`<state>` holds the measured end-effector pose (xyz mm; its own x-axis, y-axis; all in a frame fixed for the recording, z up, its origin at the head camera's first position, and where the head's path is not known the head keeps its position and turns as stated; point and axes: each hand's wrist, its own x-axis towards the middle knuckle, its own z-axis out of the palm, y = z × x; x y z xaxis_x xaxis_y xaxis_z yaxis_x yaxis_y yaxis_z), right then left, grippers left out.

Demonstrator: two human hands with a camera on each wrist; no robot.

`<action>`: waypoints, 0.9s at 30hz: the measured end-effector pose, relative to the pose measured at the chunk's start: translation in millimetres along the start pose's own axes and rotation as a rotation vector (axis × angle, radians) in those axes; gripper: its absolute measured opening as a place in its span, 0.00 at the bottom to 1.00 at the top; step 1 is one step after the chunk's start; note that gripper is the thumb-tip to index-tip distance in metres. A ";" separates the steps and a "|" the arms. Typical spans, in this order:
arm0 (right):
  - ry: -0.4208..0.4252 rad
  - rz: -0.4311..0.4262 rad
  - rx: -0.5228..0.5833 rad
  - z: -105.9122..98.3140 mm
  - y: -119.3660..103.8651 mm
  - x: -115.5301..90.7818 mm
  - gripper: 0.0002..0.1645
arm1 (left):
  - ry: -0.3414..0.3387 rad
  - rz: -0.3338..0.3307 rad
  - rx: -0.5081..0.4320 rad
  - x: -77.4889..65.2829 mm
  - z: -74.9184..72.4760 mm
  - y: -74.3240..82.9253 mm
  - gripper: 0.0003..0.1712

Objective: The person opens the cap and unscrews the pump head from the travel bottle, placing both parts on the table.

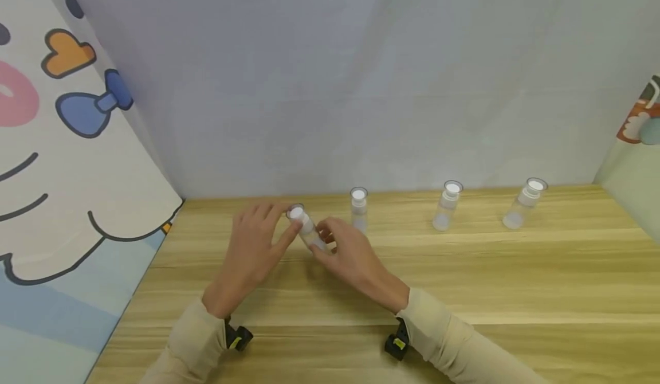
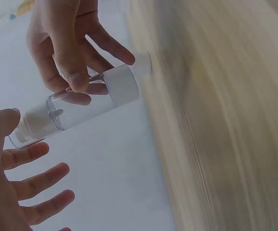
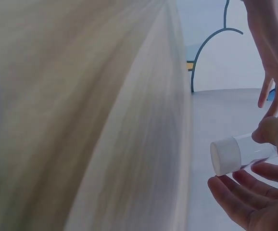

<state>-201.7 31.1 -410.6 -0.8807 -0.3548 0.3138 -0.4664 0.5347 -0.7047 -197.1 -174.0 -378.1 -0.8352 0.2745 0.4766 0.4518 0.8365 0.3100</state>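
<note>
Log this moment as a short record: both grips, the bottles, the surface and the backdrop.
Left grip: pinches the top end of the held bottle
Right grip: holds its body nearer the base
Bottle state: tilted, clear body, white base
Standing upright: left bottle, middle bottle, right bottle
Surface: wood-grain table
Backdrop: plain pale sheet; cartoon-printed panel at image left
</note>
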 end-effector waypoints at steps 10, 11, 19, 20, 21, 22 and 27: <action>0.073 -0.092 -0.149 -22.3 2.9 -28.4 0.18 | 0.029 0.072 -0.014 -14.5 -1.9 22.4 0.21; 0.084 -0.109 -0.169 -24.5 3.4 -30.9 0.18 | 0.029 0.078 -0.015 -15.8 -1.6 24.2 0.21; 0.132 -0.207 -0.278 -43.4 10.3 -50.0 0.23 | 0.021 0.115 -0.024 -26.1 4.3 35.1 0.22; 0.135 -0.219 -0.297 -45.7 11.4 -52.4 0.24 | 0.017 0.118 -0.024 -27.3 5.4 36.2 0.21; 0.136 -0.227 -0.316 -48.3 12.3 -54.8 0.24 | 0.013 0.121 -0.026 -28.3 6.4 37.3 0.21; 0.142 -0.239 -0.336 -50.6 13.3 -57.2 0.24 | 0.007 0.125 -0.027 -29.3 7.0 38.6 0.21; 0.178 -0.289 -0.416 -62.0 17.7 -67.4 0.25 | -0.038 0.143 -0.019 -31.0 8.3 44.9 0.21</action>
<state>-155.7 112.0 -404.8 -0.6949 -0.4167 0.5860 -0.6535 0.7059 -0.2730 -153.6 -141.0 -385.8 -0.7730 0.4080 0.4858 0.5726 0.7785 0.2571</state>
